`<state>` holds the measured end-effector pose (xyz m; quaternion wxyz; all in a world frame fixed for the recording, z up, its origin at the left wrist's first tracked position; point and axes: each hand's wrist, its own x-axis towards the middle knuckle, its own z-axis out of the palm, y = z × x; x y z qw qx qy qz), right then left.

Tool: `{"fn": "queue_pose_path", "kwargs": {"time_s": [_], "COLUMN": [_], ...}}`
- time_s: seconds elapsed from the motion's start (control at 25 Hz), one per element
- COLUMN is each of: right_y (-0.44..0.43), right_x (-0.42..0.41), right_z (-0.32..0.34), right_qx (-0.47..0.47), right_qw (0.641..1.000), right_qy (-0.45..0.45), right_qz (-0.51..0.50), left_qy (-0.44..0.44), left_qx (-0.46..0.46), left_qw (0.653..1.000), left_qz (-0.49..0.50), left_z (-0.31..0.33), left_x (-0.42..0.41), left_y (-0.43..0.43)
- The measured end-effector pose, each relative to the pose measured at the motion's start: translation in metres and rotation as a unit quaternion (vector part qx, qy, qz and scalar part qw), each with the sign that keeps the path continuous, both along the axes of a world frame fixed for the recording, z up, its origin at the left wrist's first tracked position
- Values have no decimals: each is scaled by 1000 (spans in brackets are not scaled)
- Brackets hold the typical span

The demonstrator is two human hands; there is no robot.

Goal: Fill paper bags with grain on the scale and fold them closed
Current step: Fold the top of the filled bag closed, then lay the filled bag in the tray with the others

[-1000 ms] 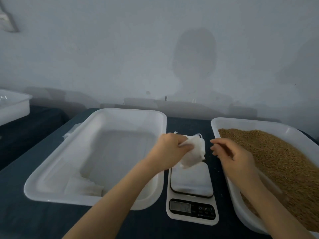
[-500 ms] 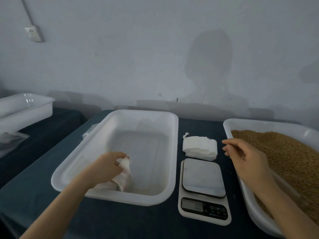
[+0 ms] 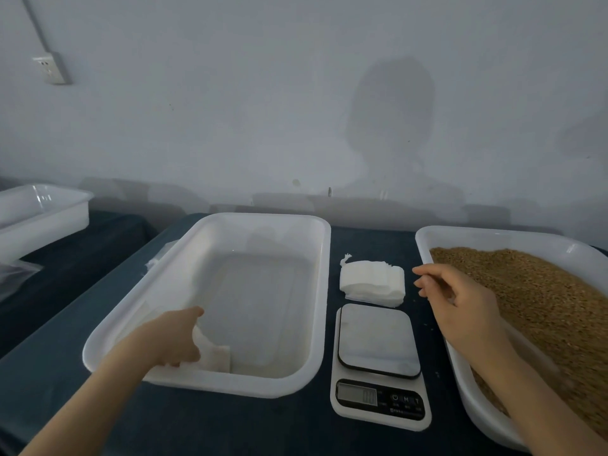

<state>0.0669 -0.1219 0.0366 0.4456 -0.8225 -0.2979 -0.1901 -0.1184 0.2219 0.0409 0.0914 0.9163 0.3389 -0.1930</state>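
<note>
My left hand [image 3: 174, 340] reaches down into the near left corner of the empty-looking white tray [image 3: 324, 291] and grips a small white paper bag [image 3: 215, 357] that lies on the tray floor. A stack of flat white paper bags [image 3: 371, 283] lies on the dark cloth just behind the digital scale [image 3: 378, 340], whose platform is bare. My right hand [image 3: 460, 301] hovers with loosely curled fingers between that stack and the grain tray [image 3: 493, 233], holding nothing. Brown grain [image 3: 543, 297] fills that tray.
A second white tub [image 3: 42, 212] stands on another dark table at the far left, with a clear plastic sheet [image 3: 16, 274] beside it. A grey wall with a socket [image 3: 52, 69] closes the back. Dark cloth [image 3: 197, 422] covers the table in front.
My left hand carried the paper bag from above the scale leftward into the white tray and lowered it to the near left corner. My right hand stayed by the grain tray.
</note>
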Motion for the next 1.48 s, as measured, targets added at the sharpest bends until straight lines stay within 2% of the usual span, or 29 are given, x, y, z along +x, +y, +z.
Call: {"fn": "queue_pose_path", "kwargs": {"time_s": [0.08,0.16,0.28,0.4,0.48,0.56,0.64,0.72,0.8,0.92,1.04,1.12,1.24,1.32,1.4,1.48], "right_y": [0,-1,-2,-2,-1,0,-1,-1,-1,0,2,2,2,3,3,2], "right_x": [-1,-1,-2,-2,-2,-2,0,2,3,5,6,6,8,8,7,7], "right_z": [1,1,1,2,2,3,3,2,1,-2,-4,-4,-5,-6,-6,-6], "right_qx": [-3,-7,-7,-5,-2,0,2,0,-2,-25,-40,-39,-28,-21,-11,-3], "right_qw": [1000,1000,1000,1000,1000,1000,1000,999,999,997,995,997,999,999,1000,999], "right_qy": [-2,-4,-1,3,0,-8,-2,20,35,51,78,62,37,32,29,32], "right_qz": [-5,-10,-6,-5,-4,-9,-21,-35,-41,-45,-45,-37,-20,-7,-2,-10], "left_qy": [-60,-109,-24,100,115,41,-119,-265,-284,-176,-62,-57,-108,-148,-181,-254], "left_qx": [82,112,133,104,105,137,157,143,152,136,125,136,127,89,21,-40], "left_qw": [993,980,972,976,975,974,963,930,905,911,928,926,918,924,943,949], "left_qz": [-52,-121,-190,-163,-159,-178,-185,-209,-276,-347,-344,-346,-359,-341,-278,-184], "left_z": [-3,-5,-17,-25,-19,-4,16,26,24,4,-19,-30,-33,-33,-32,-27], "left_x": [10,23,37,40,45,61,88,128,176,234,260,267,265,261,260,260], "left_y": [-10,-21,-37,-41,-40,-43,-59,-87,-119,-155,-163,-163,-160,-157,-153,-147]}}
